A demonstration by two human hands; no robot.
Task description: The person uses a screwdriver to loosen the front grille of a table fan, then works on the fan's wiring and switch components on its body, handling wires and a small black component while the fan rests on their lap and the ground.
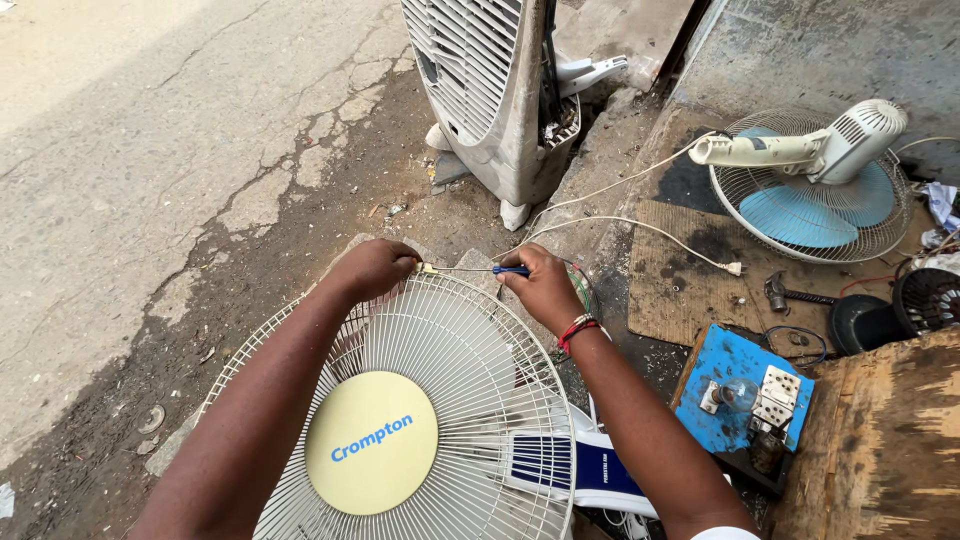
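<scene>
A white wire fan guard with a pale yellow round centre badge lies in front of me, over the fan's white and blue base. My left hand grips the guard's far rim at a small clip. My right hand, with a red thread band at the wrist, holds a blue-handled screwdriver; its thin shaft points left and its tip meets the clip beside my left hand.
A grey air cooler stands ahead. A second fan with blue blades lies at the right, its white cord trailing across the ground. A blue board with sockets and a bulb, a hammer and a wooden block sit at right.
</scene>
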